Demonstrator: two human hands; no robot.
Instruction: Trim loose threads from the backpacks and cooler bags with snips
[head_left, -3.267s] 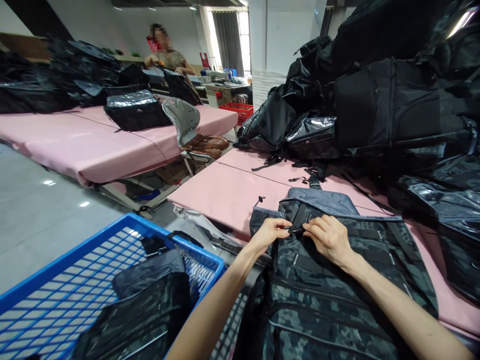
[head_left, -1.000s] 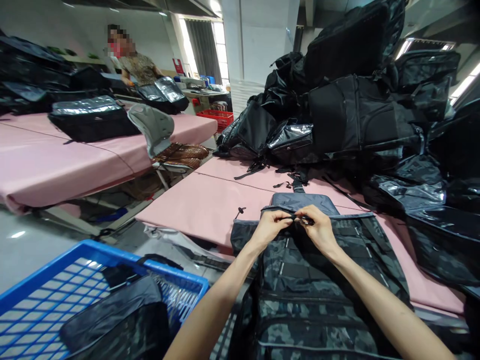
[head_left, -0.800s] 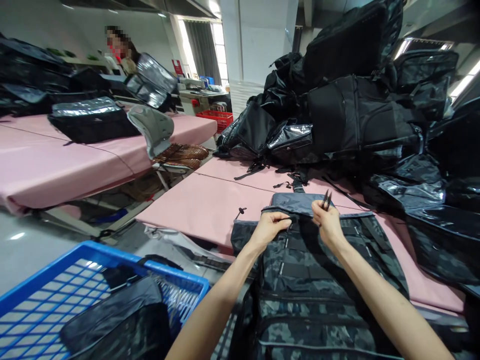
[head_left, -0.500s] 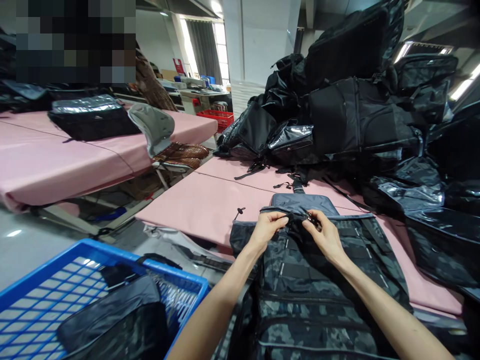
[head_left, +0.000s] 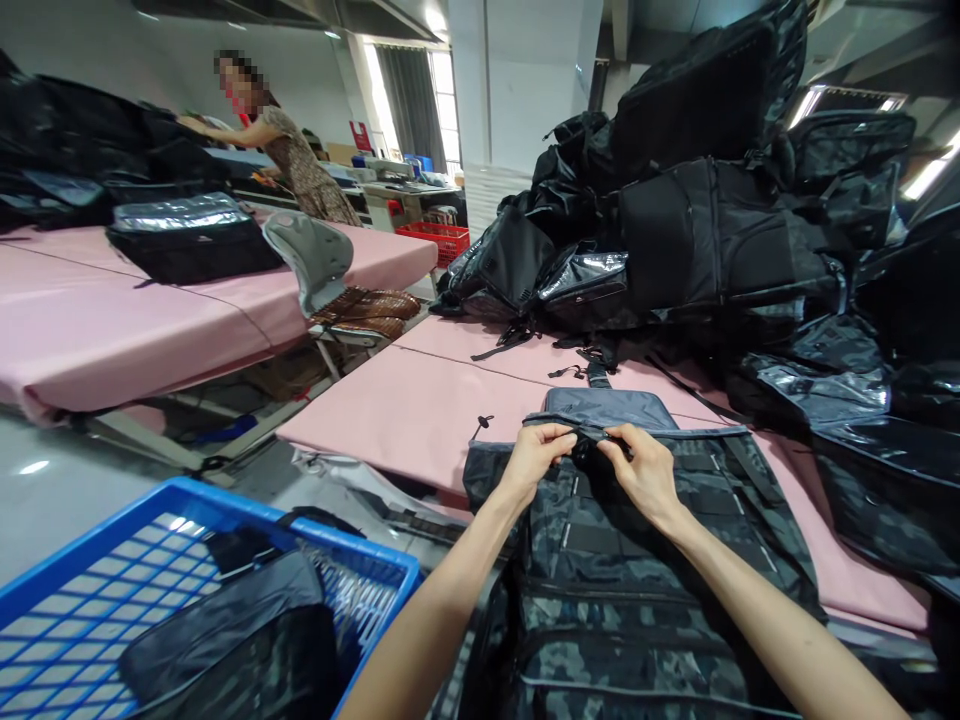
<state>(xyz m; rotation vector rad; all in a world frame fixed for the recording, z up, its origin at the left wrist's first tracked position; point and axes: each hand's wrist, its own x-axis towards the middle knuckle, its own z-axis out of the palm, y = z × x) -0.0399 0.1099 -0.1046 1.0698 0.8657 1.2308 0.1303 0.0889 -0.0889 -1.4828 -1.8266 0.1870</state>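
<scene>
A dark camouflage backpack point(head_left: 630, 590) lies at the near edge of the pink table, with webbing rows and zipped pockets facing up. At its top opening my left hand point(head_left: 536, 460) is closed in a pinch on the black edge fabric. My right hand point(head_left: 646, 475) pinches the same edge just to the right, thumb and forefinger together. Between my fingertips sits a small dark piece that looks like a cord or fastener; its exact kind is hard to make out. Behind the opening lies a grey padded panel point(head_left: 611, 405). A thin cord with a toggle point(head_left: 484, 422) sticks up at the left.
Black and camouflage bags point(head_left: 675, 240) are heaped along the table's back and right. A blue plastic crate point(head_left: 180, 495) holding a dark bag stands at lower left. Across the aisle are a grey chair point(head_left: 311, 260), another pink table point(head_left: 150, 330) and a person point(head_left: 289, 150).
My right fingers have shifted slightly left and tightened on the top edge, and the dark piece between my hands has turned. My left hand stays in place.
</scene>
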